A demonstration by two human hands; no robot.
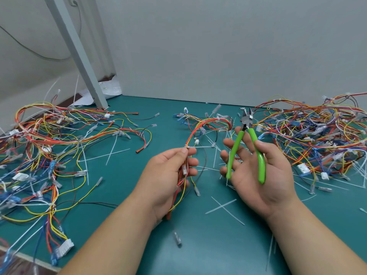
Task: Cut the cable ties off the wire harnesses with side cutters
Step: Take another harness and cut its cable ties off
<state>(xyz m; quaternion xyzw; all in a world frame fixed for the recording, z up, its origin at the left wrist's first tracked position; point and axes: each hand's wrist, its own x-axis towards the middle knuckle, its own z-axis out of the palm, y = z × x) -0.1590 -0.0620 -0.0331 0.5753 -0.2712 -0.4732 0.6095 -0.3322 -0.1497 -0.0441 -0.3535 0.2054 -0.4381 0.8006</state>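
- The green work mat carries everything and gives a flat place for offcuts to fall.
- Two heaps of wire harnesses flank the working space. The left heap is looser and more spread out, and the right heap is denser. They look like a finished side and a waiting side, but I cannot tell which is which.
- The harness in hand arcs up from the left hand, over the middle of the mat, and down to the far side. Lifting it this way keeps its ties clear of the other wires.
- The left hand has its thumb and forefinger closed on the bundle just below a tie. The lower wires trail through the palm, so the bundle is steady and the tie faces the tool.
- The right hand lies palm up with its fingers spread nearly straight. The thumb is hooked over one handle, a loose hold that looks like a readjustment before squeezing.
- The side cutters point away from the person with their green handles sprung wide. The blades are near the arc of the harness but not on any tie.
- The white cable tie sits right above the left thumb with its tail sticking out to the right. It is probably the next cut.
- Cut tie strips lie scattered on the mat between and beyond the hands.
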